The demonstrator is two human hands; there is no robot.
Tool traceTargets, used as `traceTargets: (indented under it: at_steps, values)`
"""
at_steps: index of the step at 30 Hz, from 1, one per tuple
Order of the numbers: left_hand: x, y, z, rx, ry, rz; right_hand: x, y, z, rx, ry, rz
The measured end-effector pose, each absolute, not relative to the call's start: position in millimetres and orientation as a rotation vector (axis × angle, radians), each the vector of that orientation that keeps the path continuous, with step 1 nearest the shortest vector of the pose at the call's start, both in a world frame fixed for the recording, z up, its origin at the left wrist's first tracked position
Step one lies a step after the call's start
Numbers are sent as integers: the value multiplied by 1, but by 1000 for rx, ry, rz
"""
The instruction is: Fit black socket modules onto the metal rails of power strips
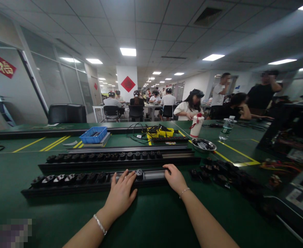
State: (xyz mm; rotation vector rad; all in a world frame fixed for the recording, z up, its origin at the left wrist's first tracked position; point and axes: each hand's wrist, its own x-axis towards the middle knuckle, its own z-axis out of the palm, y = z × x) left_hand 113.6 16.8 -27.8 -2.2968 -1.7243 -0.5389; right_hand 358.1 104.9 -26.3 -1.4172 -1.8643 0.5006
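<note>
A long black rail lies across the green table in front of me. It looks like a power strip housing, with black socket modules along its left part and a bare silvery channel to the right. My left hand lies over the rail with its fingers spread, just left of a single socket module. At the rail's right end, my right hand has its fingers bent over the far edge and the thumb on the near side. Part of the row is hidden under my left fingers.
A second rail full of modules lies behind. Loose black parts are heaped at the right, near a metal bowl, a bottle and an opened machine. A blue bin stands beyond. People sit across the room.
</note>
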Motion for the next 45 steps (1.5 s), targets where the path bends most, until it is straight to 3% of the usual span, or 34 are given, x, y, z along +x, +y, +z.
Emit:
traceTargets:
  at_steps: [45]
  values:
    - [130,15,-15,-2304,-1881,-503,357,107,-29,-1394,-1866,481]
